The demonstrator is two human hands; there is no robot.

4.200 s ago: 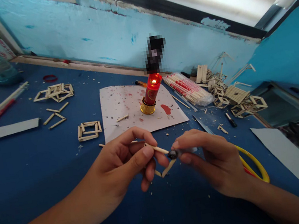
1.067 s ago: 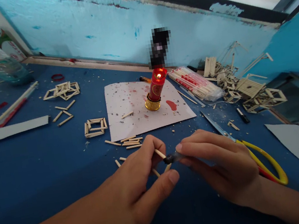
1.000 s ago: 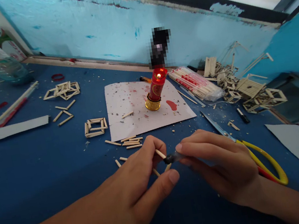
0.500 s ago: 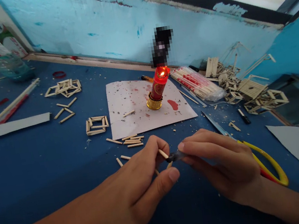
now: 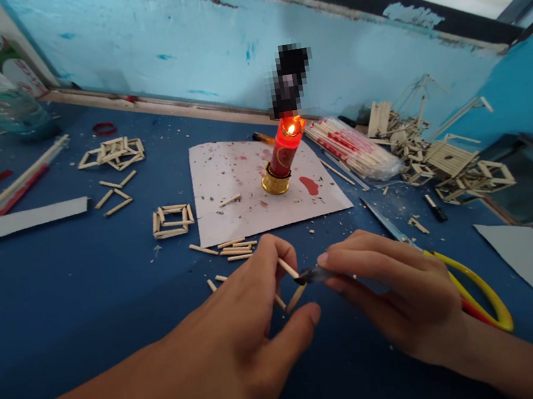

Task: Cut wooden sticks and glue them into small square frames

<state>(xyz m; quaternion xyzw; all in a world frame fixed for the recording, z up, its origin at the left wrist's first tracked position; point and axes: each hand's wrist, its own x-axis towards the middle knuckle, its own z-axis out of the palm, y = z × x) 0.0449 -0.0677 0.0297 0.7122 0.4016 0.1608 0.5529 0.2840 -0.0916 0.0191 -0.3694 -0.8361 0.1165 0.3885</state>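
Observation:
My left hand (image 5: 248,337) curls its fingers around a small frame of wooden sticks (image 5: 295,297), with the thumb held apart below. In a pinch, my right hand (image 5: 391,281) has a smoky, translucent strip with a blackened tip (image 5: 312,276). That dark tip touches the frame at a corner where two sticks meet. Part of the frame is hidden behind my left fingers. Beyond my hands, a lit red candle (image 5: 283,149) in a gold base stands on a wax-spotted white sheet (image 5: 227,178). Several short sticks (image 5: 237,250) lie just past my left hand.
Yellow-handled scissors (image 5: 483,290) lie beside my right hand. Square stick frames (image 5: 174,231) sit to the left of the sheet. Behind on the right are a bag of sticks (image 5: 357,148) and stick models (image 5: 450,160). A plastic container (image 5: 15,114) stands at the far left.
My left thumb has moved down away from the frame, so more of its sticks show. The blackened tip stays against the corner.

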